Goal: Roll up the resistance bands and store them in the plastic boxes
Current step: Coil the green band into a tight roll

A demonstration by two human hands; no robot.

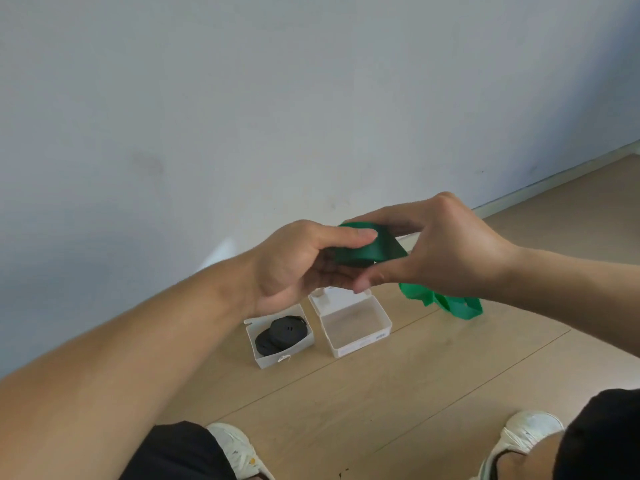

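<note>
A green resistance band (374, 247) is held in the air between both hands, partly wound into a roll. My left hand (298, 265) grips the roll, thumb on top. My right hand (440, 244) pinches the band from the right, fingers over it and thumb beneath. The band's loose tail (450, 303) hangs down to the right, near the floor. Below the hands stand two open white plastic boxes on the wooden floor. The left box (266, 358) holds a rolled black band (282, 336). The right box (360, 344) has nothing in it, and its lid stands up behind.
A pale wall with a white skirting board (554, 180) runs close behind the boxes. My knees in black shorts and two white shoes (239, 448) are at the bottom of the view. Wooden floor (398, 393) lies between shoes and boxes.
</note>
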